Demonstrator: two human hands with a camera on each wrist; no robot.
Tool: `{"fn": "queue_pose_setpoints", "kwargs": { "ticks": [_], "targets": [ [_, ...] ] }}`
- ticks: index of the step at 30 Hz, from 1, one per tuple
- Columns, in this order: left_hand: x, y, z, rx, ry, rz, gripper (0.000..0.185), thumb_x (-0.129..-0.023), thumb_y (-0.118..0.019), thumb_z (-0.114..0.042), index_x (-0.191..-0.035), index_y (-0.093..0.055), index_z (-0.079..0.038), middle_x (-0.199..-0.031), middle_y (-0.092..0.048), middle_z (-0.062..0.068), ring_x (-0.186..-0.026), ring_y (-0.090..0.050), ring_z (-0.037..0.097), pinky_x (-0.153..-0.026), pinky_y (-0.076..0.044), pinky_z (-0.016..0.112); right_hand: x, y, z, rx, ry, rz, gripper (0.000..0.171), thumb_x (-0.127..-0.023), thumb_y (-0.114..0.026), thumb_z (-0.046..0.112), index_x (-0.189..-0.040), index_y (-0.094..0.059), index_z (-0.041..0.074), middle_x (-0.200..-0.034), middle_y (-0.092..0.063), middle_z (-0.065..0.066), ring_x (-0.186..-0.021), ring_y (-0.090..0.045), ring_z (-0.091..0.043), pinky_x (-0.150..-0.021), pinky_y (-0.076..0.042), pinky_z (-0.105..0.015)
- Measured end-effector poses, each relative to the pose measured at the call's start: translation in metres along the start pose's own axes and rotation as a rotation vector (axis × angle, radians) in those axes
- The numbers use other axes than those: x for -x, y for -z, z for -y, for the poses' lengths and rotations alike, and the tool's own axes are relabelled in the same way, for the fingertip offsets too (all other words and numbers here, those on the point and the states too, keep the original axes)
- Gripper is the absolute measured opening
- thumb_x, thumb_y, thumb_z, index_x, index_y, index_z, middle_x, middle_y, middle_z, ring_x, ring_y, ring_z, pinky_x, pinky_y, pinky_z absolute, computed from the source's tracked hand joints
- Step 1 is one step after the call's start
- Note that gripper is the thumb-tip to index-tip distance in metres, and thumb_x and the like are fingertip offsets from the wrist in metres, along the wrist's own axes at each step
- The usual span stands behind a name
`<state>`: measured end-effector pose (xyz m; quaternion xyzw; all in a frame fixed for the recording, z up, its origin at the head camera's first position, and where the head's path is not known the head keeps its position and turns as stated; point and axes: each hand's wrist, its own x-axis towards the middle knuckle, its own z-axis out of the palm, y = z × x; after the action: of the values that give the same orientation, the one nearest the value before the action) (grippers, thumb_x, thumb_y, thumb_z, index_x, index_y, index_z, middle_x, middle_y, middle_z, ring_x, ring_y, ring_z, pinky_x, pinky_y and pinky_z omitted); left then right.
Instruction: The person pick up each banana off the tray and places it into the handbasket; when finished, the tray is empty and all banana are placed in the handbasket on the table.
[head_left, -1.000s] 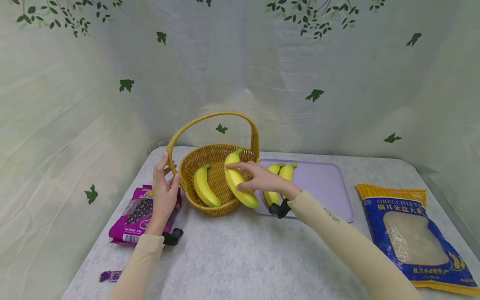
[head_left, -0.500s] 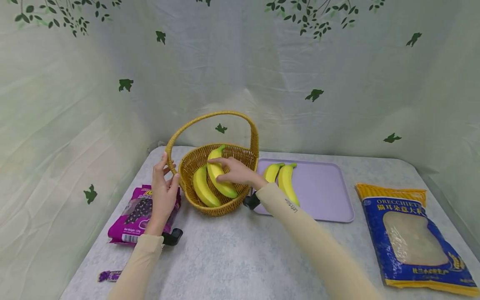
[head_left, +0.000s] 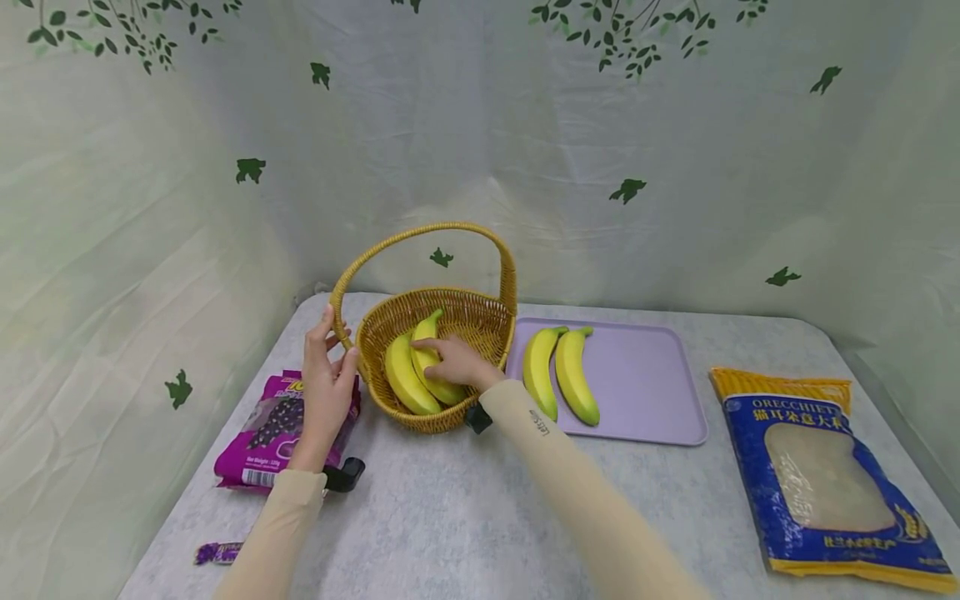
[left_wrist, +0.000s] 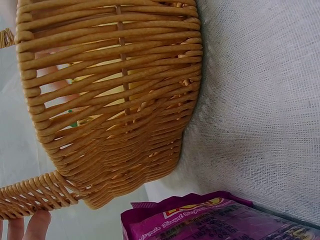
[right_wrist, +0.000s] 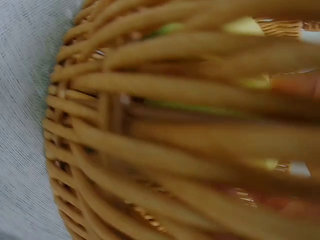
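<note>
A wicker basket (head_left: pixel 431 419) with a tall handle (head_left: pixel 420 235) stands at the back left of the table. Two yellow bananas lie inside it: one (head_left: pixel 401 382) on the left, a second (head_left: pixel 427 329) beside it. My right hand (head_left: pixel 442 360) reaches over the front rim and holds the second banana, fingers laid over it. My left hand (head_left: pixel 337 346) grips the handle's left base. The left wrist view shows the basket wall (left_wrist: pixel 115 100) close up and a fingertip (left_wrist: pixel 35 225) by the handle (left_wrist: pixel 30 195). In the right wrist view, blurred wicker (right_wrist: pixel 150 150) fills the frame.
Right of the basket, a lilac tray (head_left: pixel 652 383) holds two more bananas (head_left: pixel 538 371) (head_left: pixel 576 375). A purple snack packet (head_left: pixel 281 425) lies under my left wrist and a small purple wrapper (head_left: pixel 219 552) near the front edge. A blue pasta bag (head_left: pixel 825 475) lies far right.
My right hand has carried the banana from above the basket's right rim down into the basket, beside the first one. The left hand has stayed on the handle.
</note>
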<state>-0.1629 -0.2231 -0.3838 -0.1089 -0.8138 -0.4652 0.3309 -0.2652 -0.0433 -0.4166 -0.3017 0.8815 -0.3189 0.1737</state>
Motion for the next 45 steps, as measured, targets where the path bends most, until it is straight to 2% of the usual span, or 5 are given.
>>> {"fn": "queue_pose_setpoints", "kwargs": {
  "ticks": [12, 19, 29, 37, 45],
  "targets": [
    [0.001, 0.0, 0.0, 0.008, -0.003, -0.002, 0.058, -0.093, -0.047, 0.014, -0.145, -0.026, 0.0, -0.132, -0.036, 0.032, -0.114, -0.045, 0.048, -0.084, -0.041, 0.007, -0.001, -0.006, -0.003, 0.013, 0.01, 0.079, 0.054, -0.096, -0.056, 0.013, -0.147, -0.041, 0.017, -0.145, -0.043, -0.01, -0.131, -0.04, -0.026, -0.105, -0.035, -0.037],
    [0.001, 0.0, 0.001, 0.016, -0.001, -0.001, 0.058, -0.093, -0.047, 0.014, -0.145, -0.025, -0.001, -0.133, -0.035, 0.031, -0.114, -0.045, 0.048, -0.084, -0.041, 0.007, 0.0, -0.001, -0.007, -0.069, 0.019, 0.029, 0.053, -0.094, -0.057, 0.01, -0.145, -0.042, 0.014, -0.138, -0.05, -0.012, -0.076, -0.049, -0.017, -0.077, -0.04, -0.03],
    [0.001, -0.001, 0.001, 0.025, 0.002, 0.002, 0.058, -0.093, -0.046, 0.014, -0.145, -0.025, -0.001, -0.132, -0.036, 0.032, -0.114, -0.045, 0.048, -0.084, -0.042, 0.008, 0.023, 0.034, -0.008, -0.37, 0.105, -0.103, 0.043, -0.095, -0.058, 0.012, -0.138, -0.051, 0.013, -0.132, -0.052, -0.017, -0.113, -0.055, -0.032, -0.089, -0.049, -0.046],
    [0.0, -0.002, 0.0, 0.021, 0.002, 0.001, 0.057, -0.093, -0.046, 0.014, -0.145, -0.025, -0.001, -0.131, -0.036, 0.032, -0.114, -0.045, 0.046, -0.083, -0.042, 0.008, 0.064, 0.071, -0.053, -0.613, 0.166, -0.151, 0.039, -0.097, -0.055, 0.01, -0.135, -0.051, 0.005, -0.122, -0.057, -0.02, -0.105, -0.057, -0.033, -0.087, -0.046, -0.058],
    [0.001, -0.001, -0.001, 0.041, 0.018, 0.001, 0.059, -0.093, -0.046, 0.014, -0.146, -0.025, -0.002, -0.132, -0.035, 0.031, -0.114, -0.044, 0.049, -0.085, -0.042, 0.009, 0.109, 0.09, -0.113, -0.634, 0.031, -0.259, 0.04, -0.096, -0.055, 0.006, -0.135, -0.049, -0.002, -0.123, -0.053, -0.032, -0.106, -0.052, -0.05, -0.086, -0.047, -0.059]
  ]
}}
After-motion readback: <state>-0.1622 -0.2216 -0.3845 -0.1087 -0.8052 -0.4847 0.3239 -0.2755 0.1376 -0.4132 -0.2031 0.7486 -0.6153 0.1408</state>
